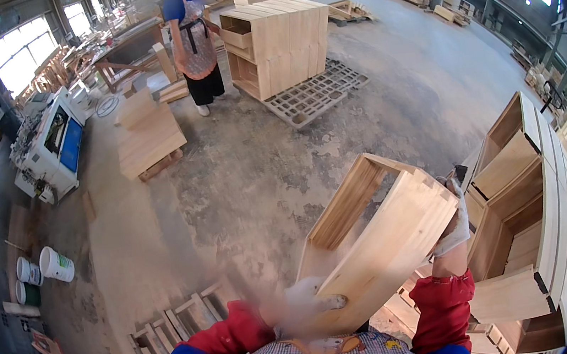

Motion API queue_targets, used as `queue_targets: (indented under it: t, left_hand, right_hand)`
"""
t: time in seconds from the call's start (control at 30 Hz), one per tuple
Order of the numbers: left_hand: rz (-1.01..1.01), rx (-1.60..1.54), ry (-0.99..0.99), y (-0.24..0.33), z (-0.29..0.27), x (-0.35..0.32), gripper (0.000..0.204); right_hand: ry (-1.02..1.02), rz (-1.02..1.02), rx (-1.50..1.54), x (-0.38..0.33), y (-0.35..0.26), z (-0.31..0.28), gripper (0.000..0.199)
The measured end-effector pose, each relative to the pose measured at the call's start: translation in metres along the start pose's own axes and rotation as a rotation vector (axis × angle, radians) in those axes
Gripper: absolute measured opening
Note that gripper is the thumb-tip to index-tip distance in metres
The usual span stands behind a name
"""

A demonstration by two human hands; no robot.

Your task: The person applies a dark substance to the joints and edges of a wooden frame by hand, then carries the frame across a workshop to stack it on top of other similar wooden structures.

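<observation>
A pale wooden drawer [386, 249], an open box shape, is tilted in front of my body. My left hand [308, 301], in a whitish glove, grips its near left end, with the thumb on the outer face of the side board. At the opposite end my right hand [453, 223], also gloved, is wrapped round the board, its fingers partly hidden. A small dark object [460, 172] shows just beyond the right hand; I cannot tell what it is. Close by on the right stands a stack of wooden cabinet frames [553, 213] with open compartments.
A slatted wooden pallet [175, 334] lies at lower left, beyond it white buckets [56, 264] and a white-and-blue machine [54, 146]. Ahead, a person [194, 45] stands beside a wooden cabinet stack [291, 43] on a grey pallet [315, 94]. Boards [149, 134] lie stacked to the left.
</observation>
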State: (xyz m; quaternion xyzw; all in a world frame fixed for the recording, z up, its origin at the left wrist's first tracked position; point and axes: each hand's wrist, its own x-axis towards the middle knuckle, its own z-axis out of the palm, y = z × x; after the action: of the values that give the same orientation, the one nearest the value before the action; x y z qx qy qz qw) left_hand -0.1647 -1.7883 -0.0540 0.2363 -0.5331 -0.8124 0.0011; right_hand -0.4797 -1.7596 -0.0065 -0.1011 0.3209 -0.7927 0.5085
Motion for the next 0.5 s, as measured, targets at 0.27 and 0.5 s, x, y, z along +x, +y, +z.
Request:
queue_targets:
  t: [0.27, 0.5]
  left_hand:
    - [0.206, -0.042, -0.080, 0.018, 0.022, 0.013, 0.044]
    - [0.081, 0.024, 0.023, 0.021, 0.048, 0.028, 0.045]
  right_hand:
    - [0.093, -0.037, -0.014, -0.017, -0.028, -0.001, 0.022]
    - [0.039, -0.014, 0.033, -0.014, -0.046, -0.040, 0.024]
